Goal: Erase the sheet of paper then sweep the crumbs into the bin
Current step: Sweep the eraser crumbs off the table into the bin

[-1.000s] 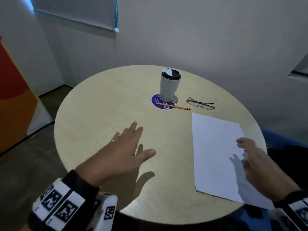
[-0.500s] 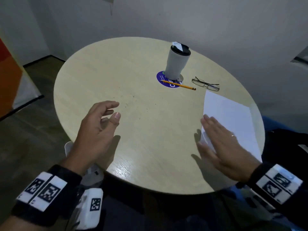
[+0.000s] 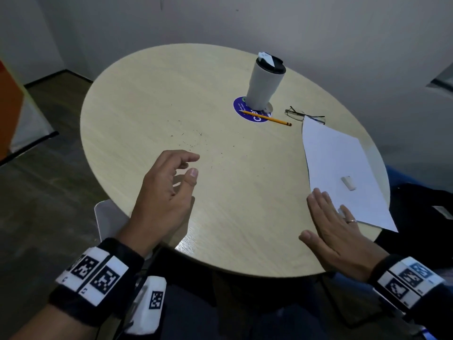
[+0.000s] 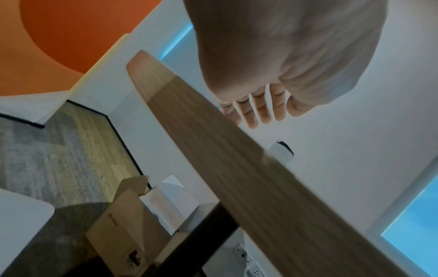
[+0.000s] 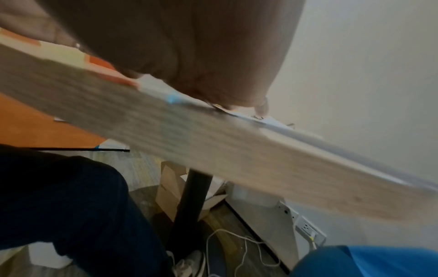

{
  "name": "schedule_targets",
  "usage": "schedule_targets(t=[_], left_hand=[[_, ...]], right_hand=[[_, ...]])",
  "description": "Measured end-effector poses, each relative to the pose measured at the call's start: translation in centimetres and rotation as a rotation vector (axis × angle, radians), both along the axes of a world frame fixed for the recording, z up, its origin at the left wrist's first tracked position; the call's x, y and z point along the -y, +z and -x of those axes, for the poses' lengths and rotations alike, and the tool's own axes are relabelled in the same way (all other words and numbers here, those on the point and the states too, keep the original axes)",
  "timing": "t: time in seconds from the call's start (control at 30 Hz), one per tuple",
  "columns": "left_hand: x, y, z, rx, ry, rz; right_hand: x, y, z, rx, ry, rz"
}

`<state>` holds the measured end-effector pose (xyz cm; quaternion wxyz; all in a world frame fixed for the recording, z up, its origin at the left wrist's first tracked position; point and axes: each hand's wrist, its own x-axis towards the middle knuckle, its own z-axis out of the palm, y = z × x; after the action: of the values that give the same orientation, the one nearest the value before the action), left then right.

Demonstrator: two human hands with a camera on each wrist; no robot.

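Dark eraser crumbs (image 3: 191,141) lie scattered left of the middle of the round wooden table (image 3: 147,94). My left hand (image 3: 193,165) hovers just near of them, fingers loosely curled, holding nothing; the left wrist view shows its fingers (image 4: 260,110) above the table edge (image 4: 237,168). The white sheet of paper (image 3: 343,155) lies at the right edge with a small white eraser (image 3: 348,183) on it. My right hand (image 3: 318,217) is flat with straight fingers, its fingertips at the sheet's near left corner. A white bin (image 3: 105,219) stands below the near-left table edge.
A grey lidded cup (image 3: 264,82) stands on a purple coaster (image 3: 241,110) at the back, with a yellow pencil (image 3: 267,118) and glasses (image 3: 304,115) beside it. Under the table are a dark pedestal leg (image 5: 194,193), cardboard boxes (image 4: 123,224) and a white cable (image 5: 237,243).
My right hand slid off the sheet toward its near left corner, uncovering the eraser. My left hand lifted from flat on the table and curled its fingers near the crumbs.
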<state>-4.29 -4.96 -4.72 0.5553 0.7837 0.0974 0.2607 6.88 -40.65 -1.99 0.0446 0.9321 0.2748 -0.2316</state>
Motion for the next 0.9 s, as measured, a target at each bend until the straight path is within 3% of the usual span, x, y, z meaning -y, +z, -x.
schedule_targets(t=[0.13,0.2,0.27,0.4,0.5,0.6,0.8,0.9], left_hand=[[0.5,0.3,2.1,-0.349,0.229,-0.318],[1.1,0.4,2.6,-0.549,0.283,-0.266],[1.4,0.2,2.6,-0.661,0.267,-0.172],[1.4,0.1,2.4,-0.649,0.257,-0.191],[1.5,-0.1,2.4,-0.646,0.23,-0.262],[1.9,-0.2,2.6,-0.651,0.201,-0.327],[1.8,-0.4,2.2,-0.639,0.243,-0.315],[1.1,-0.2,2.0,-0.562,0.311,-0.248]], right_hand=[[-3.5,-0.1,1.3,0.038,-0.127,-0.008],[-5.5,-0.5,1.9,0.016,-0.163,-0.003],[-7.7,-0.7,3.0,0.012,-0.072,-0.001],[-11.3,0.0,4.7,-0.112,0.158,-0.065],[-11.9,0.7,0.8,-0.058,-0.002,-0.122],[-12.5,1.1,-3.0,-0.008,-0.201,-0.024],[-16.1,0.2,1.3,-0.122,0.139,-0.035],[-16.4,0.7,-1.2,-0.13,0.109,-0.081]])
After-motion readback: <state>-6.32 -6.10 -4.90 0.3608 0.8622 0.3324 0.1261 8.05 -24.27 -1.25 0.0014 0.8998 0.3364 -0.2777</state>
